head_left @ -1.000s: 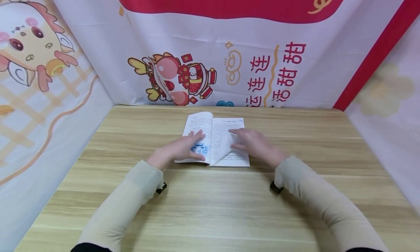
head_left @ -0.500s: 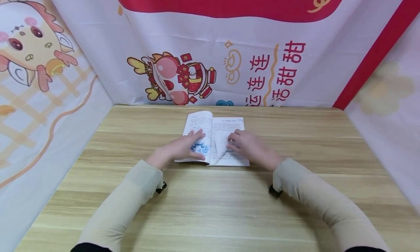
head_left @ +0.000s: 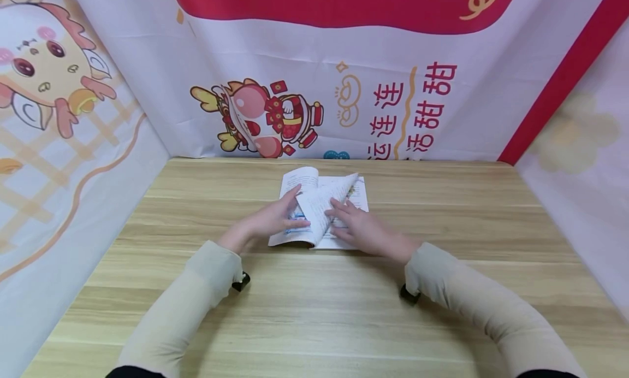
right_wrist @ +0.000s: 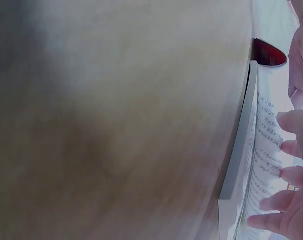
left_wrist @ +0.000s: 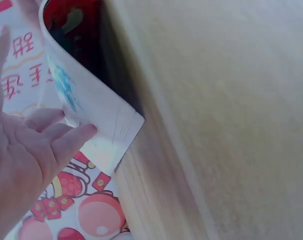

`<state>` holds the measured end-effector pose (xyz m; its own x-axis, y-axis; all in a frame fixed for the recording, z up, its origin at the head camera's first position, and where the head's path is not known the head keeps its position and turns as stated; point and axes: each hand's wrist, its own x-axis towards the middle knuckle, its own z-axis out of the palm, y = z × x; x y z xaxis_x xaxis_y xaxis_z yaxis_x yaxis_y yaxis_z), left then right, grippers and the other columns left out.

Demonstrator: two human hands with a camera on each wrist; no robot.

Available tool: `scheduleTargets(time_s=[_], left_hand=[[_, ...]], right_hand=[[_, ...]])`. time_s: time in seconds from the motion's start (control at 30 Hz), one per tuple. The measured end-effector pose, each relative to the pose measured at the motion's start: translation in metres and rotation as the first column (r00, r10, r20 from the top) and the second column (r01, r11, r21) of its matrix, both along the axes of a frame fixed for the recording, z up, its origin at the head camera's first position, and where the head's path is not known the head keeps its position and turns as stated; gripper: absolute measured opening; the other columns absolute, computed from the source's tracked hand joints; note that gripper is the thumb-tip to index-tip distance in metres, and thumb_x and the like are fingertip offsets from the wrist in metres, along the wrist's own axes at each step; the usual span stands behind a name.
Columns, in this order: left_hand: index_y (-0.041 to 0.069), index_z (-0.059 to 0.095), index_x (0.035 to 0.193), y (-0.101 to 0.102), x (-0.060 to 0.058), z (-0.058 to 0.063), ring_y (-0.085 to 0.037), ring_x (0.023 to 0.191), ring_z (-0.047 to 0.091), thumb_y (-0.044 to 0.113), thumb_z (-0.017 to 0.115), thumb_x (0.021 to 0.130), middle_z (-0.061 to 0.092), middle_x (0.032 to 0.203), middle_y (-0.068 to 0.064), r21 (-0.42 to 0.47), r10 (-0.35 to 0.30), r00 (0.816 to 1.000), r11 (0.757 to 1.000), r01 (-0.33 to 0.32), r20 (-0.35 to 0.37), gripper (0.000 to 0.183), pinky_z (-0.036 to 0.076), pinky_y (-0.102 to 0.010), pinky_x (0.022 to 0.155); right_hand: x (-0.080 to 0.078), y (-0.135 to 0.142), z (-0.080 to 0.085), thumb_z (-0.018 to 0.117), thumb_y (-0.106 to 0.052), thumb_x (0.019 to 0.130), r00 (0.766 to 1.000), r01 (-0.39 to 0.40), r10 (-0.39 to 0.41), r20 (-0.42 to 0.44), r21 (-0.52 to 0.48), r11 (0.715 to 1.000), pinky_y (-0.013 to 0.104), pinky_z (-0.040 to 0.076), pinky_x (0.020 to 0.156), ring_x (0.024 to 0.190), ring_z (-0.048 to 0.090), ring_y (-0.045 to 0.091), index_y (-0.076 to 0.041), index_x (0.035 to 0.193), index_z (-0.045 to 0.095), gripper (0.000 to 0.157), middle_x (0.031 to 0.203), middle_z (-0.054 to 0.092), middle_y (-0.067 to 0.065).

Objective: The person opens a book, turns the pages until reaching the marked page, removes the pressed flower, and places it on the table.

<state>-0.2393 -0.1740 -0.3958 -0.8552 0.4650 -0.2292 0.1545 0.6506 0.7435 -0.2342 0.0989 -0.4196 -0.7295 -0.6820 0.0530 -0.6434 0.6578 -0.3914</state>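
Note:
An open paperback book [head_left: 301,176] lies on the wooden table, its left side bowed up in a curve. One lifted page [head_left: 314,207] stands slanting across the middle, over part of the left side. My left hand [head_left: 267,220] rests on the left pages with thumb and fingers spread; its fingertips touch the paper in the left wrist view. Against the back of the lifted page lie the straight fingers of my right hand [head_left: 366,230]. Print covers the page [right_wrist: 269,135] in the right wrist view. A blue picture on the left page is partly hidden.
The light wooden table [head_left: 314,312] stretches around the book on every side. Behind it hangs a white and red printed cloth [head_left: 295,50] with cartoon figures. A similar cloth [head_left: 49,176] covers the left side.
My right hand has moved left, swinging the page from the right side over the middle. The left hand has shifted slightly, its fingers now lifted higher beside the page.

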Motion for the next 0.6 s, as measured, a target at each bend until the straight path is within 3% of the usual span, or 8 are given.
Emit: scheduleTargets(time_s=[0.1, 0.23, 0.43, 0.6], left_hand=[[0.012, 0.003, 0.166, -0.003, -0.002, 0.002, -0.031, 0.152, 0.026, 0.046, 0.061, 0.103, 0.018, 0.169, -0.013, 0.079, 0.038, 0.999, 0.996, -0.038, 0.005, 0.092, 0.024, -0.047, 0.122], [0.013, 0.009, 0.166, -0.004, -0.004, 0.003, -0.029, 0.153, 0.025, 0.050, 0.054, 0.105, 0.019, 0.169, -0.013, 0.084, 0.071, 0.997, 0.994, -0.069, -0.019, 0.085, 0.024, -0.046, 0.122], [0.019, 0.013, 0.167, 0.003, -0.006, 0.002, -0.028, 0.155, 0.018, 0.048, 0.059, 0.103, 0.009, 0.172, -0.006, -0.026, 0.076, 0.991, 0.997, -0.080, -0.108, 0.083, 0.019, -0.052, 0.123], [0.018, 0.019, 0.166, 0.011, -0.006, 0.002, -0.031, 0.156, 0.012, 0.043, 0.063, 0.102, 0.000, 0.172, -0.006, -0.139, 0.042, 0.982, 0.988, -0.069, -0.187, 0.082, 0.019, -0.054, 0.122]], right_hand=[[0.001, -0.002, -0.001, 0.059, -0.033, 0.106, 0.997, -0.026, 0.027, 0.067, -0.006, 1.000, 0.058, 0.030, 0.116, 0.149, 0.029, 0.041, -0.014, 0.156, 0.044, 0.056, 0.168, 0.023, 0.009], [0.001, -0.006, -0.002, 0.058, -0.033, 0.107, 0.992, -0.074, 0.075, 0.101, -0.018, 0.997, 0.052, 0.028, 0.119, 0.152, 0.024, 0.034, -0.013, 0.160, 0.038, 0.060, 0.169, 0.019, 0.010], [0.002, -0.014, 0.002, 0.054, -0.036, 0.108, 0.986, -0.090, 0.091, 0.141, -0.012, 0.996, 0.050, 0.024, 0.121, 0.153, 0.020, 0.031, -0.015, 0.161, 0.035, 0.061, 0.170, 0.016, 0.007], [0.001, -0.023, 0.004, 0.052, -0.039, 0.108, 0.985, -0.103, 0.102, 0.141, 0.003, 0.995, 0.053, 0.023, 0.121, 0.154, 0.016, 0.034, -0.018, 0.162, 0.034, 0.060, 0.170, 0.015, 0.006]])
